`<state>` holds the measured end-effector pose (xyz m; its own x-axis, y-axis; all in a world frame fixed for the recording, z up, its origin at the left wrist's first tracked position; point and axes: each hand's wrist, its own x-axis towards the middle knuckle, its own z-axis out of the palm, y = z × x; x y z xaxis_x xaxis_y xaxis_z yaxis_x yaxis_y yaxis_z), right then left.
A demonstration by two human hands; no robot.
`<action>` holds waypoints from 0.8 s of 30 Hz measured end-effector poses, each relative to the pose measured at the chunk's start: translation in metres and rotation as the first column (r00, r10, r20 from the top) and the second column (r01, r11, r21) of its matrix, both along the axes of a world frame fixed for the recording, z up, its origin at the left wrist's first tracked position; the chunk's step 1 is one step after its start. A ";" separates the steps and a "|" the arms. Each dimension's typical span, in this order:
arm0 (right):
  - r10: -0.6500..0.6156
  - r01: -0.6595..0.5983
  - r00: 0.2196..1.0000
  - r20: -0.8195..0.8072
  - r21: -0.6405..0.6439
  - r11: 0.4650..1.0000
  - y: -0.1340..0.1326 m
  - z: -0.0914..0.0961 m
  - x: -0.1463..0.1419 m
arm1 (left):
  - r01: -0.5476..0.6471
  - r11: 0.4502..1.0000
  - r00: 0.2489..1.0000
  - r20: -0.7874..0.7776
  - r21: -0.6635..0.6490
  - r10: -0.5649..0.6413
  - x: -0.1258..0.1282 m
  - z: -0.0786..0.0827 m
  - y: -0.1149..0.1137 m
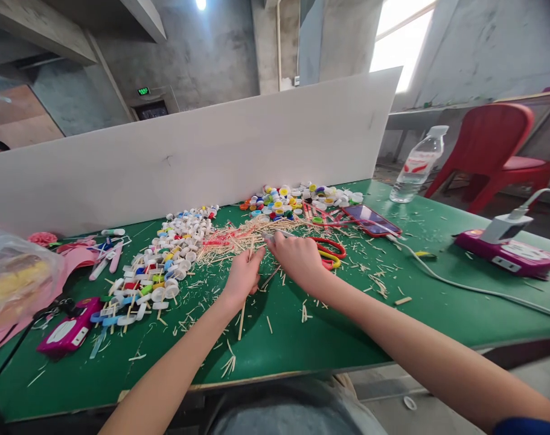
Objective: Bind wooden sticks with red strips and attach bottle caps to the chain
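My left hand (pixel 244 275) is closed around a thin wooden stick (pixel 241 321), whose lower end pokes out below the fist. Close beside it, my right hand (pixel 298 257) grips a slim grey tool; only a small part shows at the fingers, so its kind is unclear. Scissors (pixel 335 252) with red and yellow handles lie just beyond the right wrist. Behind both hands spreads a heap of wooden sticks (pixel 229 241), some with red pieces among them. Thin wood shavings (pixel 229 362) are scattered around and below the hands.
Bottle caps (pixel 184 235) in many colours are piled at left, with more caps (pixel 284 199) at the back. A phone (pixel 372 220), a white cable (pixel 456 284), purple power strips (pixel 505 254) and a water bottle (pixel 419 166) stand or lie right. A white board (pixel 211 157) closes off the green table (pixel 347 338).
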<state>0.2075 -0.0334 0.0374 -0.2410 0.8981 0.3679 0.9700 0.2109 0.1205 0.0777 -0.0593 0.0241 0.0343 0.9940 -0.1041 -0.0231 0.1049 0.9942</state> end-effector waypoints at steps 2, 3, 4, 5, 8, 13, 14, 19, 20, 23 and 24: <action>-0.018 0.018 1.000 -0.019 -0.001 1.000 0.005 0.005 0.006 | 0.006 1.000 0.999 0.040 -0.018 -0.005 -0.001 0.002 -0.001; -0.011 0.011 1.000 -0.022 -0.003 1.000 0.007 0.007 0.009 | 0.019 0.999 0.997 0.072 -0.030 -0.017 -0.001 0.003 -0.001; 0.004 -0.004 1.000 -0.026 -0.003 1.000 0.008 0.009 0.011 | 0.036 0.998 0.994 0.104 -0.044 -0.032 -0.002 0.004 -0.002; 0.041 -0.041 0.999 -0.027 -0.006 0.999 0.010 0.010 0.013 | 0.055 0.997 0.990 0.132 -0.056 -0.047 -0.002 0.004 -0.002; 0.198 -0.199 0.980 -0.029 -0.013 0.980 0.011 0.007 0.013 | 0.114 0.990 0.976 0.192 -0.077 -0.098 -0.004 0.003 0.000; 0.355 -0.356 0.934 -0.041 -0.044 0.933 0.011 -0.001 0.012 | 0.180 0.979 0.952 0.268 -0.096 -0.148 -0.009 0.000 0.004; 0.365 -0.367 0.930 -0.046 -0.054 0.929 0.011 -0.001 0.013 | 0.208 0.973 0.940 0.296 -0.104 -0.169 -0.010 0.000 0.004; 0.368 -0.374 0.927 -0.066 -0.120 0.920 0.011 0.001 0.017 | 0.284 0.952 0.915 0.329 -0.113 -0.234 -0.010 0.002 0.001; 0.371 -0.378 0.926 -0.074 -0.133 0.916 0.012 0.001 0.018 | 0.269 0.958 0.927 0.298 -0.103 -0.228 -0.009 0.002 0.000; 0.400 -0.409 0.912 -0.089 -0.156 0.899 0.015 0.001 0.021 | 0.240 0.969 0.954 0.200 -0.061 -0.224 -0.005 0.001 -0.002; 0.411 -0.421 0.907 -0.090 -0.160 0.893 0.017 0.001 0.023 | 0.240 0.969 0.958 0.173 -0.052 -0.228 -0.004 0.000 -0.003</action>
<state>0.2303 -0.0167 0.0381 -0.5912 0.7702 0.2392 0.7929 0.6094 -0.0022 0.0736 -0.0618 0.0246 0.2879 0.9461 -0.1481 -0.1520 0.1979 0.9684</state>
